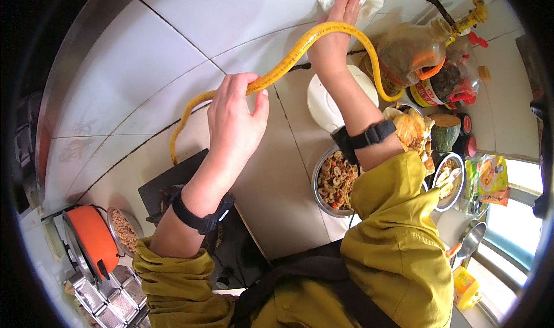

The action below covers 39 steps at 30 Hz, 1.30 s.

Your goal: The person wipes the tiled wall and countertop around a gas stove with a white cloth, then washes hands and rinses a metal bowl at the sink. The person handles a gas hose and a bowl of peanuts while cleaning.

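My left hand (236,115) is closed around a yellow gas hose (291,62), lifting its middle off the counter. One end of the hose runs down to the black gas stove (238,250). With my right hand (335,38) I press a crumpled white cloth (365,2) flat against the white wall tiles (259,12). The hose arches across the back of that hand and curls down behind the forearm. A round white lid (322,96) leans or lies beneath my right forearm; which of the two I cannot tell.
At the right stand a large plastic jug (411,51), sauce bottles (437,85) and a yellow gas pipe (476,14). A metal bowl of chopped food (335,183) sits below my right forearm. An orange pot (93,237) and a bowl of peanuts (123,230) stand left of the stove.
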Tool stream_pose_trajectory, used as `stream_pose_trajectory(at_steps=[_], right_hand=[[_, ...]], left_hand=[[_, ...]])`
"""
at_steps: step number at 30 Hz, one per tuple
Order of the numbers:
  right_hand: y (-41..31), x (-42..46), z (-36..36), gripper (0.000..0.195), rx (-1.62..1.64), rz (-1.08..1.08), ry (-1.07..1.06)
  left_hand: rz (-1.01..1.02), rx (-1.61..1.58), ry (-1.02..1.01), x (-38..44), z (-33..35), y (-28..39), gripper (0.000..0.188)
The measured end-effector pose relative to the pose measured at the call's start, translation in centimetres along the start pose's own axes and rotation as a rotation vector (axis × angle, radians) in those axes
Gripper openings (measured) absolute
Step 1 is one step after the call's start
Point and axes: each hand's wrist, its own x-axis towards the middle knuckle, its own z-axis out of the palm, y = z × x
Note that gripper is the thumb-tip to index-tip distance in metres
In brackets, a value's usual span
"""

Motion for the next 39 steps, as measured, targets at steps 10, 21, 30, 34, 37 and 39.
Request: stream_pose_trajectory(at_steps=[10, 21, 30, 34, 37, 39], right_hand=[[7.1, -3.9, 6.7, 0.065, 0.353, 0.489, -0.005], [-2.2, -5.5, 5.0, 0.030, 0.327, 0.867, -0.181], [-7.6, -9.2, 9.7, 0.026, 0.347, 0.853, -0.337], [-7.3, -8.9, 9.9, 0.025, 0.370, 0.789, -0.352], [-4.1, -8.3, 8.9, 0.025, 0.356, 0.788, -0.286], [-3.4, -8.1, 8.2, 0.025, 0.362, 0.782, -0.258]], left_hand=[[0.031, -0.009, -0.011, 1.0, 0.2, -1.1, 0.020], [0.002, -0.036, -0.024, 0.7, -0.2, -2.3, 0.019], [0.070, 0.007, -0.030, -0.2, -0.3, -2.2, 0.025], [0.050, 0.025, -0.040, -0.4, -0.6, -2.3, 0.027], [0.115, -0.012, 0.025, -0.5, 0.3, -2.2, 0.026], [0.071, -0.070, 0.066, -1.0, 0.2, -1.5, 0.025]])
